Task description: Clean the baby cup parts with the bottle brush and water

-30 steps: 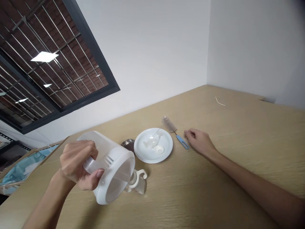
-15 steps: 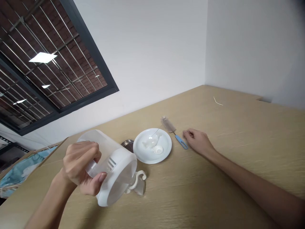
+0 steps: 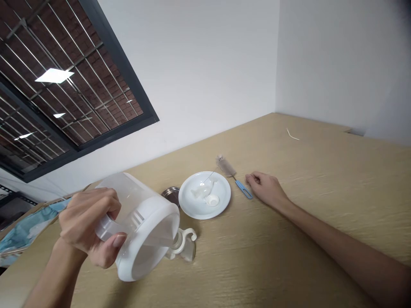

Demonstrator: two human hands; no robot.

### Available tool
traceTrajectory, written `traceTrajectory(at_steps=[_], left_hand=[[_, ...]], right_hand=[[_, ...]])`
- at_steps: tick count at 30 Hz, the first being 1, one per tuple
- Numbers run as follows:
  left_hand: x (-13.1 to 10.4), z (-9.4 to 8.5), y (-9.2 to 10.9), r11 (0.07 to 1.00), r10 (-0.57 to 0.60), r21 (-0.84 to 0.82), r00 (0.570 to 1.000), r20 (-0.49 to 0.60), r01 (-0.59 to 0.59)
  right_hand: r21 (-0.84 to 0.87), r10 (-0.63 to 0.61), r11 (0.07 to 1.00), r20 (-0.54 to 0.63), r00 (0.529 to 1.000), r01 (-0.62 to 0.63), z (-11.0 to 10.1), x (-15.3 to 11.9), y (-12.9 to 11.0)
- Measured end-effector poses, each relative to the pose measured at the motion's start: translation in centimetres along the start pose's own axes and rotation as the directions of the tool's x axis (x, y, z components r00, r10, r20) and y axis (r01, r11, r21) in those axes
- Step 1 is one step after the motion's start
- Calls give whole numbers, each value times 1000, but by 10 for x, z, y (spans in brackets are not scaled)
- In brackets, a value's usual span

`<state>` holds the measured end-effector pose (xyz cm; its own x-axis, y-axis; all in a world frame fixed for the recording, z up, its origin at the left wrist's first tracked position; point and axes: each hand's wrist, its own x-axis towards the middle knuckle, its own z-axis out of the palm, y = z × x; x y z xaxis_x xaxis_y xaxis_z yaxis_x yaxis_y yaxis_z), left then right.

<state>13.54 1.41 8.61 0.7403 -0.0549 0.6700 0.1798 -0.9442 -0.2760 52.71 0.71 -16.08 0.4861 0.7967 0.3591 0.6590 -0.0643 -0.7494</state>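
My left hand (image 3: 88,224) is closed round the handle of a translucent plastic pitcher (image 3: 126,194) with a white rim. The pitcher is tilted on its side, its open mouth facing right and toward me. Partly behind that mouth is a small clear bottle (image 3: 189,251) with a white two-handled holder (image 3: 183,241). My right hand (image 3: 265,186) rests on the table with its fingers curled in and nothing visible in them. Just left of it lies a bottle brush (image 3: 227,167) with a blue loop handle (image 3: 244,189).
A white plate (image 3: 199,213) holds a white ring and clear, soft-looking pieces. Behind the pitcher a round metal dish (image 3: 171,193) is partly hidden. A thin bent pale strip (image 3: 292,135) lies farther back on the wooden table (image 3: 257,256). A box with teal cloth (image 3: 27,231) stands at left.
The pitcher has moved left and slightly toward me with my left hand, showing more of its open mouth. My right hand stays in place.
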Motion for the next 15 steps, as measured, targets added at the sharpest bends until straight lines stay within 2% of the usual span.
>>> traceTrajectory(at_steps=[7, 11, 15], left_hand=[[0, -2, -2, 999, 31, 8, 999, 19, -31], [-2, -6, -4, 999, 49, 24, 999, -8, -49], [-4, -8, -6, 1000, 23, 15, 1000, -5, -22]], right_hand=[[-2, 7, 1000, 9, 1000, -7, -1, -1, -1], [-4, 6, 1000, 13, 1000, -6, -1, -1, 0], [-2, 4, 1000, 14, 1000, -4, 0, 0, 1]])
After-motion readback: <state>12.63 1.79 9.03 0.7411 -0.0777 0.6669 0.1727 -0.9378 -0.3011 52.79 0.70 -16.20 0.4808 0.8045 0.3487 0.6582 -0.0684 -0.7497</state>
